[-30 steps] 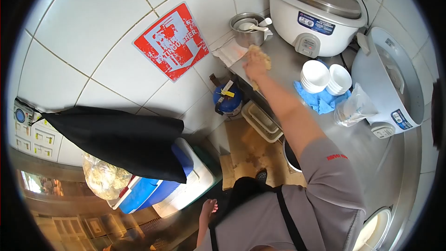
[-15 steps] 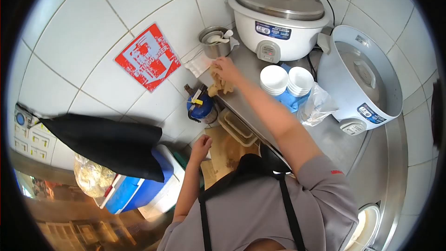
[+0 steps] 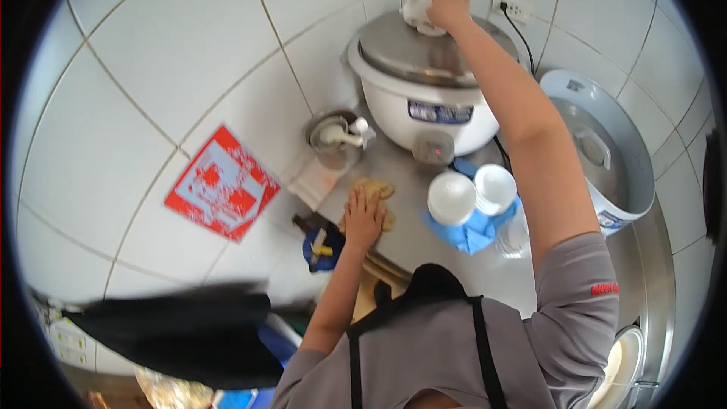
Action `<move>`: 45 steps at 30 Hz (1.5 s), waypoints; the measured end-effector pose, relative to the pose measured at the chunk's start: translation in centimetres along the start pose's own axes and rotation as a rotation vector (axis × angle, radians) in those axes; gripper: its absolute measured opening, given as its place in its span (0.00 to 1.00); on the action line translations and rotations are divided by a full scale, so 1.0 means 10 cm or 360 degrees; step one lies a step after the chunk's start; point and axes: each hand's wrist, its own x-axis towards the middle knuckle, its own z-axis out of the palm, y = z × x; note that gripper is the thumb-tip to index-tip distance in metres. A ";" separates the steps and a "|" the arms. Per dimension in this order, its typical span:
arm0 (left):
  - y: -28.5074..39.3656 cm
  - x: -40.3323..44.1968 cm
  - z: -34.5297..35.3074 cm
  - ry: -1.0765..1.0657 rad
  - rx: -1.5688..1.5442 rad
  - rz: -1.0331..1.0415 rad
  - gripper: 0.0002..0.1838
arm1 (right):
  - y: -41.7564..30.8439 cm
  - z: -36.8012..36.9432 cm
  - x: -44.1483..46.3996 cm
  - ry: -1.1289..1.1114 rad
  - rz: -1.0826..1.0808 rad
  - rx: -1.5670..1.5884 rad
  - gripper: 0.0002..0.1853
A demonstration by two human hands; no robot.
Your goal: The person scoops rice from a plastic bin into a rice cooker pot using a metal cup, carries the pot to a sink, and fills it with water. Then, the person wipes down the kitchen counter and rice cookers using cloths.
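My left hand (image 3: 365, 220) lies flat on a crumpled tan cloth (image 3: 377, 186) at the left edge of the steel counter, fingers spread. Farther back, my right hand (image 3: 448, 10) reaches over the metal lid (image 3: 390, 49) of a large white rice cooker (image 3: 386, 98). Its fingers are apart beside a bunched white cloth (image 3: 416, 17) on the lid's top; whether they touch the cloth I cannot tell. Behind the tan cloth stands a metal pot (image 3: 322, 132) with white spoons in it.
Stacked white bowls (image 3: 452, 198) sit by a blue plastic bag (image 3: 471, 233) on the counter (image 3: 409, 238). A second cooker (image 3: 640, 182) stands at the right. A blue canister (image 3: 321, 250) is below the left edge, and black fabric (image 3: 182, 333) hangs lower left.
My right hand has left the tan cloth and moved back to the white cloth on the cooker lid. My left hand has come up from below the counter onto the tan cloth.
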 end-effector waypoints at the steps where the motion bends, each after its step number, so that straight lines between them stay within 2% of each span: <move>1: -0.08 0.08 0.02 -0.0011 -0.0068 0.0046 0.26 | 0.04 0.13 0.09 -0.0107 0.0118 -0.0037 0.38; 3: -0.18 0.22 0.06 -0.0031 -0.0126 0.0111 0.26 | 0.17 0.61 0.40 -0.0372 0.0247 0.0300 0.39; 6: -0.28 0.33 0.03 -0.0102 -0.0111 0.0148 0.27 | -0.02 0.34 0.38 -0.0434 0.0238 0.0010 0.35; 7: -0.27 0.33 -0.01 -0.0124 -0.0128 0.0157 0.27 | 0.02 0.38 0.37 -0.0316 0.0072 -0.0071 0.32; 11: -0.27 0.35 -0.08 -0.0191 -0.0218 0.0210 0.28 | 0.15 0.48 0.45 -0.0333 -0.0174 -0.0085 0.31; 20: -0.30 0.40 -0.16 -0.0309 -0.0238 0.0257 0.30 | 0.55 0.28 0.92 -0.0428 -0.0110 0.0323 0.38; 24: -0.31 0.41 -0.16 -0.0299 -0.0245 0.0281 0.31 | 0.57 0.27 0.90 -0.0415 -0.0161 0.0425 0.38; 33: -0.30 0.44 -0.23 -0.0379 -0.0245 0.0314 0.30 | 0.26 0.32 0.48 -0.0750 -0.0106 0.0194 0.40; 36: -0.29 0.45 -0.25 -0.0399 -0.0241 0.0309 0.30 | 0.55 0.08 0.60 -0.1169 -0.0085 0.1249 0.39; 37: -0.29 0.46 -0.24 -0.0397 -0.0232 0.0312 0.30 | 0.67 0.04 0.70 -0.0989 0.0076 0.1321 0.38; 39: -0.28 0.45 -0.21 -0.0406 -0.0223 0.0302 0.30 | 1.23 0.27 0.91 -0.0481 0.0470 0.1408 0.29; 41: -0.29 0.44 -0.19 -0.0420 -0.0220 0.0281 0.30 | 2.62 1.20 1.35 -0.0536 0.0658 0.0658 0.21; 44: -0.28 0.46 -0.21 -0.0448 -0.0209 0.0274 0.30 | 2.97 1.81 1.10 -0.0490 0.0850 0.0283 0.15; 45: -0.29 0.46 -0.20 -0.0440 -0.0196 0.0275 0.30 | 2.79 1.85 1.00 -0.0615 0.0907 0.0201 0.16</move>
